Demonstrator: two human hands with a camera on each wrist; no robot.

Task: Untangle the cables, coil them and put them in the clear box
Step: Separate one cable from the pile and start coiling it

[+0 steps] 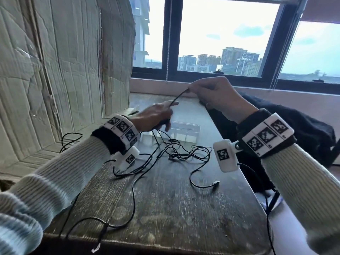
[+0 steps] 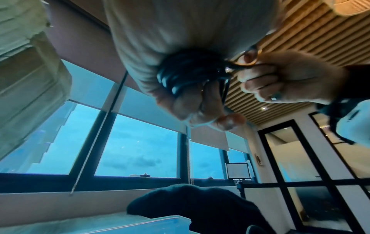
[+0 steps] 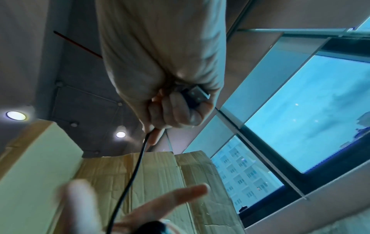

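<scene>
One black cable runs taut between my hands above the table: light, limp and a little slick, best taken near its stiff plug. My right hand pinches that end with the plug tucked against my palm, while my left hand holds the finished loops, which look wound round the fingers, though blur hides how. More cables lie tangled below, before the clear box.

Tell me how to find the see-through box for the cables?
Look at the dark wooden table under the window. At its far end, beyond the tangled black cables, sits the clear plastic box, partly behind the left hand. It alone is see-through.
</scene>
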